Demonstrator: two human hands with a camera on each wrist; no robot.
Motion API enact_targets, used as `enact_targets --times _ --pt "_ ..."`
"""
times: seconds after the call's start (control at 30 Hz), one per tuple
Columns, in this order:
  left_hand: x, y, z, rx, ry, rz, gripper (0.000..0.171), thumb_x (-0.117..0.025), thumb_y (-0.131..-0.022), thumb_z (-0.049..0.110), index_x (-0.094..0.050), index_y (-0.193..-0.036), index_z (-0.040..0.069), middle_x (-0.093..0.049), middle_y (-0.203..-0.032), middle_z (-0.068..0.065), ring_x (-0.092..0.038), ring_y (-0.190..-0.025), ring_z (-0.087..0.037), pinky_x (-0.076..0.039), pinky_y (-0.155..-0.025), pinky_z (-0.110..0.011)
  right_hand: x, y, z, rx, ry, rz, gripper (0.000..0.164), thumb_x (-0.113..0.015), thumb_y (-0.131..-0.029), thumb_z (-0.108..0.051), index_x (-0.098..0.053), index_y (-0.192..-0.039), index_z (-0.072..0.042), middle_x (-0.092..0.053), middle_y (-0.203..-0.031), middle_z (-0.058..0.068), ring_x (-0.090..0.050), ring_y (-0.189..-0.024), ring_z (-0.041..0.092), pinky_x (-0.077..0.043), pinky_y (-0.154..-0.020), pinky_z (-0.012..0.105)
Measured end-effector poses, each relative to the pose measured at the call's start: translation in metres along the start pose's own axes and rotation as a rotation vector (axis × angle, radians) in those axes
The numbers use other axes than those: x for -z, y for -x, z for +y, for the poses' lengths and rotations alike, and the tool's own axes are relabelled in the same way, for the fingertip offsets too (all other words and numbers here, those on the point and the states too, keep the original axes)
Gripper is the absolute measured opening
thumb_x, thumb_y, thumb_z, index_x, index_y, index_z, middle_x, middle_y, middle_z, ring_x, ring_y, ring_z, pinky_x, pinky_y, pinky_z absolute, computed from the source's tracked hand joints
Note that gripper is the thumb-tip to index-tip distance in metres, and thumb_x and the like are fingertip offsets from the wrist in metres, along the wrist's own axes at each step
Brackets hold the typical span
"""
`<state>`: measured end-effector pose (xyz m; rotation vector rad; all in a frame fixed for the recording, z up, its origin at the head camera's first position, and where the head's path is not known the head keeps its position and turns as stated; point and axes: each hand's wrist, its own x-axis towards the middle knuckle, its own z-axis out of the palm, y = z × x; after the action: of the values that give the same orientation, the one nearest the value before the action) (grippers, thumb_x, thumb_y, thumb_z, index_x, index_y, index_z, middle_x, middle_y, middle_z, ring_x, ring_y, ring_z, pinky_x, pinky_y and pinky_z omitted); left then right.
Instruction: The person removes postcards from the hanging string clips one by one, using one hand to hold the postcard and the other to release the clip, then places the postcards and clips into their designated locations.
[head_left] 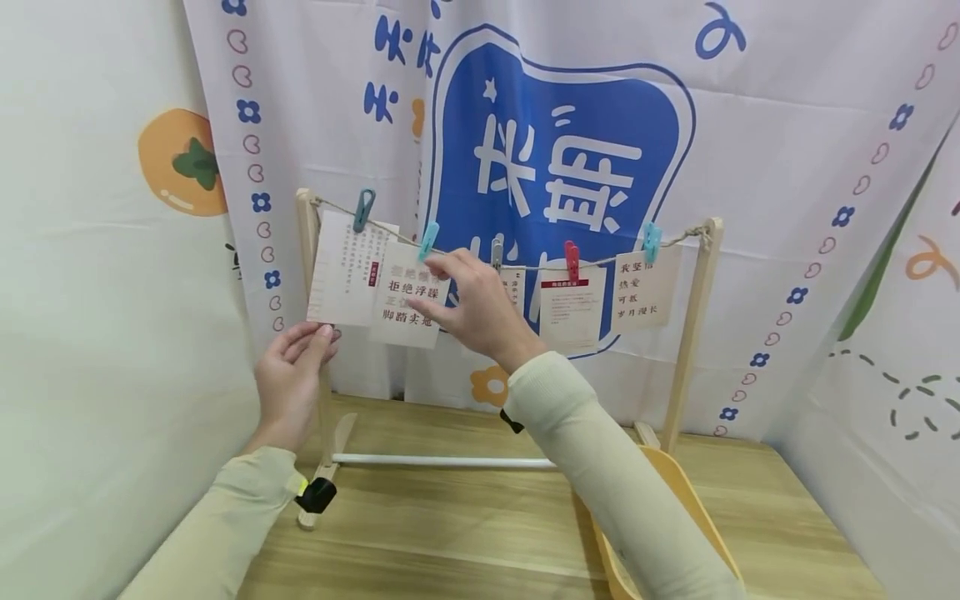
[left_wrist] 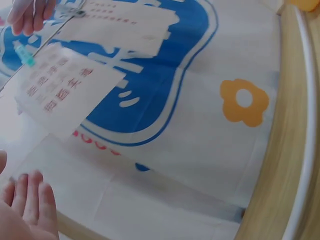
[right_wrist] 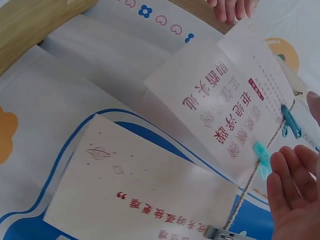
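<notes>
My left hand (head_left: 288,379) pinches the lower edge of the leftmost printed card (head_left: 337,287), which hangs from a dark teal clothespin (head_left: 364,210). Overlapping that card on its right is a second card (head_left: 401,329) with large printed characters, held by a light turquoise clothespin (head_left: 429,239). My right hand (head_left: 483,308) is raised in front of the twine, fingers apart and holding nothing. In the right wrist view its fingertips are right beside the turquoise clothespin (right_wrist: 262,157). A third card (right_wrist: 135,190), under a grey clothespin (right_wrist: 222,233), is mostly behind my right hand in the head view.
Twine runs between two wooden posts (head_left: 693,333). Further right hang a card (head_left: 570,321) under a red clothespin (head_left: 572,260) and another card (head_left: 648,292) under a turquoise one. A white rod (head_left: 450,460) joins the stand's feet. A yellow tray (head_left: 678,475) lies under my right forearm.
</notes>
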<state>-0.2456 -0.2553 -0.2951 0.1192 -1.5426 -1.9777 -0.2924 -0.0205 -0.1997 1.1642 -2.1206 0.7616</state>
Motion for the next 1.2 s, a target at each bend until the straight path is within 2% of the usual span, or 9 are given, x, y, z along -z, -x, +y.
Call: enact_targets --times 0.07,0.2,0.47,0.8,0.93,1.07,1.2 --pt "0.003 -0.002 0.003 -0.007 0.07 0.001 0.03 -0.071 -0.087 0.015 -0.06 -0.111 0.001 -0.073 -0.095 -0.003 -0.073 -0.089 -0.011 -0.057 -0.081 -0.022 0.001 -0.005 -0.002 0.003 -0.008 -0.002 0.051 -0.069 -0.089 -0.037 -0.059 -0.129 -0.007 -0.063 -0.116 0.007 -0.058 -0.106 0.018 -0.054 -0.091 0.027" --pt "0.008 -0.006 0.007 -0.008 0.102 0.02 0.026 -0.072 -0.085 0.011 -0.061 -0.106 0.001 -0.073 -0.089 -0.004 -0.073 -0.084 -0.013 -0.058 -0.077 -0.023 0.002 -0.016 -0.007 -0.008 -0.029 -0.02 0.051 -0.069 -0.089 -0.035 -0.059 -0.13 -0.006 -0.063 -0.119 0.009 -0.058 -0.108 0.02 -0.055 -0.092 0.03" --pt "0.015 -0.014 0.012 -0.014 0.072 0.065 0.026 -0.073 -0.084 0.01 -0.063 -0.107 0.001 -0.073 -0.087 -0.002 -0.072 -0.079 -0.012 -0.059 -0.075 -0.021 0.005 -0.041 -0.019 -0.104 -0.016 -0.057 0.048 -0.062 -0.093 -0.04 -0.058 -0.13 -0.011 -0.062 -0.122 0.003 -0.057 -0.112 0.013 -0.051 -0.097 0.025" --pt "0.021 -0.018 0.014 -0.046 0.015 0.058 0.029 -0.072 -0.085 0.013 -0.062 -0.111 0.003 -0.073 -0.092 0.0 -0.072 -0.082 -0.01 -0.058 -0.076 -0.02 0.003 -0.062 -0.015 -0.267 -0.065 -0.081 0.046 -0.058 -0.095 -0.041 -0.055 -0.133 -0.015 -0.059 -0.125 0.0 -0.055 -0.114 0.011 -0.05 -0.096 0.021" --pt "0.023 -0.02 0.013 -0.052 -0.023 0.051 0.031 -0.071 -0.086 0.015 -0.062 -0.113 0.005 -0.072 -0.095 0.001 -0.072 -0.083 -0.009 -0.058 -0.078 -0.019 0.0 -0.068 -0.013 -0.285 -0.086 -0.074 0.043 -0.058 -0.095 -0.039 -0.057 -0.13 -0.015 -0.06 -0.12 -0.001 -0.056 -0.108 0.009 -0.052 -0.09 0.019" --pt "0.022 -0.02 0.014 -0.057 0.005 0.048 0.031 -0.072 -0.085 0.013 -0.062 -0.112 0.004 -0.072 -0.094 0.0 -0.072 -0.083 -0.011 -0.058 -0.077 -0.02 0.001 -0.075 -0.016 -0.281 -0.093 -0.064 0.043 -0.06 -0.094 -0.038 -0.058 -0.13 -0.014 -0.061 -0.116 -0.002 -0.056 -0.103 0.007 -0.052 -0.088 0.018" --pt "0.021 -0.019 0.013 -0.048 0.026 0.046 0.027 -0.072 -0.085 0.011 -0.062 -0.11 0.003 -0.073 -0.092 -0.001 -0.072 -0.082 -0.012 -0.058 -0.077 -0.02 0.005 -0.083 -0.02 -0.289 -0.085 -0.069 0.045 -0.061 -0.094 -0.038 -0.057 -0.132 -0.014 -0.061 -0.118 0.0 -0.056 -0.107 0.01 -0.052 -0.09 0.019"
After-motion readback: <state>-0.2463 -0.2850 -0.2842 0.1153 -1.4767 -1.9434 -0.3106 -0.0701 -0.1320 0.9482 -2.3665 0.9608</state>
